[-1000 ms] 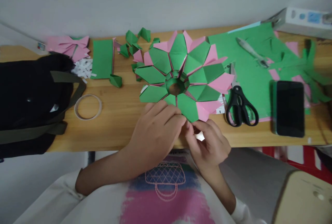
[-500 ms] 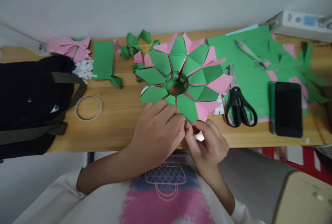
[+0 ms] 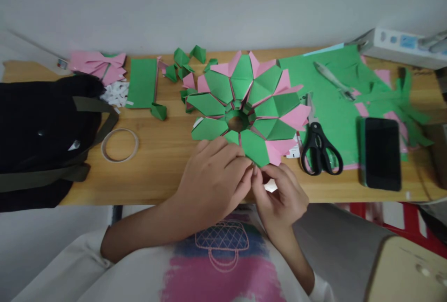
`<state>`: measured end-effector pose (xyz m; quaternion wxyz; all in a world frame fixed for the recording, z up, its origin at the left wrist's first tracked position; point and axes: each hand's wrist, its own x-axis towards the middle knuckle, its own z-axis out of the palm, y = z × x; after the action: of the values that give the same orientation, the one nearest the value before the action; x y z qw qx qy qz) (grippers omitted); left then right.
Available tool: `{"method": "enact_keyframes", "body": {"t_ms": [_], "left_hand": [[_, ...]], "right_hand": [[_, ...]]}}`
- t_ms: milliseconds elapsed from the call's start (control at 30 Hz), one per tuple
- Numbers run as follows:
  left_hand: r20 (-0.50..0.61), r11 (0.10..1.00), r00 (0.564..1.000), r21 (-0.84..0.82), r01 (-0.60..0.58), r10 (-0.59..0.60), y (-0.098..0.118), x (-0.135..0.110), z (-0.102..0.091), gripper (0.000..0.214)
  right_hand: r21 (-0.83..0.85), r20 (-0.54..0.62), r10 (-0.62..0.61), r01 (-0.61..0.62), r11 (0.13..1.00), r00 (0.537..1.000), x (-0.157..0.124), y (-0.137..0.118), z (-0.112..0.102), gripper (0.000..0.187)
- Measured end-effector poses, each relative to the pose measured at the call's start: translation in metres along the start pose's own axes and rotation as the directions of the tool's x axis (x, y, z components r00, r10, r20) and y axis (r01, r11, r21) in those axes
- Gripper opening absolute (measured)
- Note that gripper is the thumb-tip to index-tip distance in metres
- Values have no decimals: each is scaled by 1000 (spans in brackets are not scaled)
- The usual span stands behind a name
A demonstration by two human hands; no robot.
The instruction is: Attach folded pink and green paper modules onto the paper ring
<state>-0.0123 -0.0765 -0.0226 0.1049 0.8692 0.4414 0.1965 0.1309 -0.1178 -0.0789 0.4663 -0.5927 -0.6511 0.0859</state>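
A ring-shaped flower of folded green and pink paper (image 3: 244, 106) lies on the wooden table (image 3: 157, 171). My left hand (image 3: 213, 178) rests on the ring's near edge, fingers bent over a green segment. My right hand (image 3: 281, 195) sits just right of it, its fingertips pinching the same near edge beside a pink tip. A small white scrap (image 3: 269, 185) shows under the right hand's fingers. The fingertips of both hands meet at the rim.
Black scissors (image 3: 319, 153) and a dark phone (image 3: 382, 153) lie right, on green paper sheets (image 3: 335, 106). A tape roll (image 3: 119, 144) and black bag (image 3: 38, 129) sit left. Loose folded green pieces (image 3: 181, 64), pink folds (image 3: 101, 64) and a green strip (image 3: 141, 83) lie at the back.
The view has shifted slightly down and left. My hands stay at the ring's near edge, with the fingertips drawn a little closer together.
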Motion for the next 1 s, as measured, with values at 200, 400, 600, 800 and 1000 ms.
{"method": "enact_keyframes", "body": {"t_ms": [200, 400, 600, 800, 1000], "left_hand": [[24, 1000, 1000, 5, 5, -5, 0, 1, 2, 18], [15, 1000, 1000, -22, 12, -12, -1, 2, 3, 18], [31, 999, 999, -37, 27, -26, 0, 3, 5, 21], [8, 999, 999, 2, 45, -45, 2, 2, 5, 18], [2, 999, 999, 1, 45, -45, 3, 2, 6, 17]], "right_hand": [[-1, 9, 4, -4, 1000, 1000, -1, 0, -1, 11], [-8, 12, -10, 10, 1000, 1000, -1, 1, -1, 10], [6, 11, -16, 16, 1000, 1000, 0, 2, -1, 11], [11, 6, 4, -4, 1000, 1000, -2, 2, 0, 11], [49, -9, 43, -42, 998, 999, -2, 1, 1, 12]]}}
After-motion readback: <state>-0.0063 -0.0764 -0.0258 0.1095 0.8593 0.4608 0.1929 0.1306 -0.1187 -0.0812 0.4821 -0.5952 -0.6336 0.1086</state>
